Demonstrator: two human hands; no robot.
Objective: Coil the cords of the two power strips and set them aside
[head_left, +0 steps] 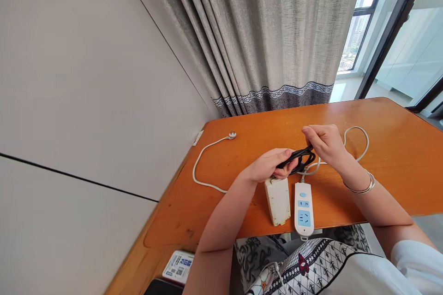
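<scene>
A coiled black cable (pixel 300 158) is held above the table by both hands. My left hand (pixel 278 164) wraps its fingers round one side of the coil. My right hand (pixel 323 140) is closed at the coil's other side, with a bit of the cable at its fingers. Below my left hand stands a white box-like block (pixel 278 202) with worn, yellowed edges. Beside it lies a white power strip (pixel 304 209) with blue sockets and a blue button. Its white cord (pixel 207 147) runs behind my hands and ends in a plug (pixel 232 135) at the left.
The orange-brown wooden table (pixel 394 161) meets a pale wall panel (pixel 86 101) on the left. A grey curtain (pixel 277 32) hangs behind it, with a window (pixel 358 27) at the right. A white box with blue print (pixel 179 267) lies low at the left, near a dark object (pixel 162 287).
</scene>
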